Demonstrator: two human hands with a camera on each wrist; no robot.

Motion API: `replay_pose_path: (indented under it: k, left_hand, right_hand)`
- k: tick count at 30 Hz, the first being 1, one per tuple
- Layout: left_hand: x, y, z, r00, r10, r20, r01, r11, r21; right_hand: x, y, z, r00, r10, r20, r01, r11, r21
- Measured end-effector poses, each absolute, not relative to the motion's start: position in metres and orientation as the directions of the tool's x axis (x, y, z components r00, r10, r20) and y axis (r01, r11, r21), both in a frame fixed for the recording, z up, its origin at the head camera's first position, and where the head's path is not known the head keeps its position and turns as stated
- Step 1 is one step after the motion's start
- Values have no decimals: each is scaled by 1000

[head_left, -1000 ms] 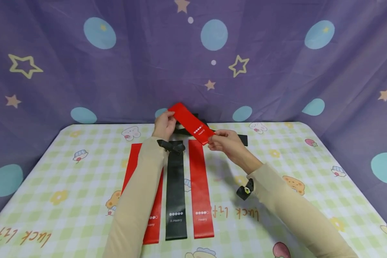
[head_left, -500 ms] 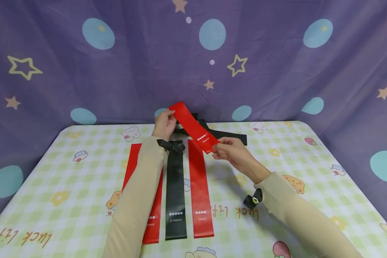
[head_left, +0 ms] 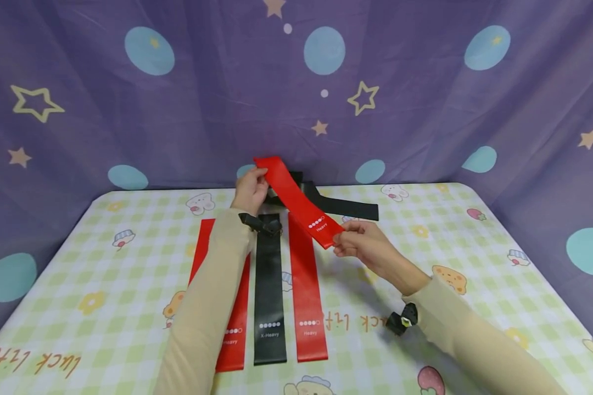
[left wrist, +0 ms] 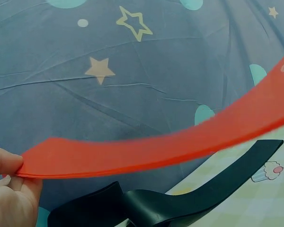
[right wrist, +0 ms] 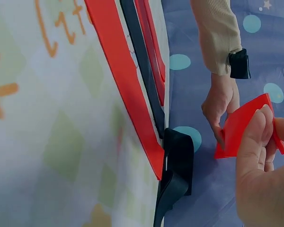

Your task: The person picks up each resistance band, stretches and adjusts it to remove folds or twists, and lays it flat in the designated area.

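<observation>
A red resistance band [head_left: 301, 200] printed "Heavy" slants through the air between both hands. My left hand [head_left: 249, 191] pinches its far left end with thumb and fingers, and my right hand [head_left: 368, 248] pinches the nearer labelled end. In the left wrist view the band [left wrist: 132, 158] runs in a gentle curve, one end in the left fingers. Below it on the table lie three flat bands side by side: a red one [head_left: 234, 348] partly hidden by the left sleeve, a black "X-Heavy" one [head_left: 269, 285], and another red "Heavy" one [head_left: 308, 307].
Black bands [head_left: 348, 208] lie loosely bent at the back edge of the table, partly behind the held band. A checked cloth with cartoon prints covers the table [head_left: 474, 247]. Behind it hangs a purple curtain [head_left: 415, 109] with stars and dots.
My right hand has moved right and toward the front with its end of the red band, which now spans farther. The left hand stays almost still. More of the black band behind shows.
</observation>
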State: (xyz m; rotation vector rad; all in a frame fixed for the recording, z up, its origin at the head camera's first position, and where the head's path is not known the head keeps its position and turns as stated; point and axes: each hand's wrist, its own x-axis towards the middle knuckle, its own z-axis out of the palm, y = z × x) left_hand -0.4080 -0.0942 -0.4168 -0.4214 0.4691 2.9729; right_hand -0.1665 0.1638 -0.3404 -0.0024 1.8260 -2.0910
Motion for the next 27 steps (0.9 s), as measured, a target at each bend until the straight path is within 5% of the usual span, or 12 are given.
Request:
replay_pose_path:
  k: [3, 8, 15, 21, 27]
  left_hand:
    - [-411, -92, -425, -975, 63, -212, -132, -935, 330]
    - [-372, -79, -380, -954, -5, -300, -125, -903, 411]
    - [-424, -87, -435, -954, -26, -298, -144, -834, 533]
    - [-347, -61, -371, -945, -88, -315, -197, -617, 762]
    - [-307, -43, -342, -948, -11, -317, -274, -478, 835]
  right_hand:
    - [-161, 169, -342, -928, -284, -239, 276, -96, -956]
    - [-154, 175, -345, -918, -293, -266, 296, -60, -953]
    - [-145, 183, -349, -896, -312, -314, 331, 1, -944]
    - [-130, 190, -356, -866, -357, -350, 358, 48, -933]
    - [-112, 197, -366, -823, -453, -342, 349, 72, -934]
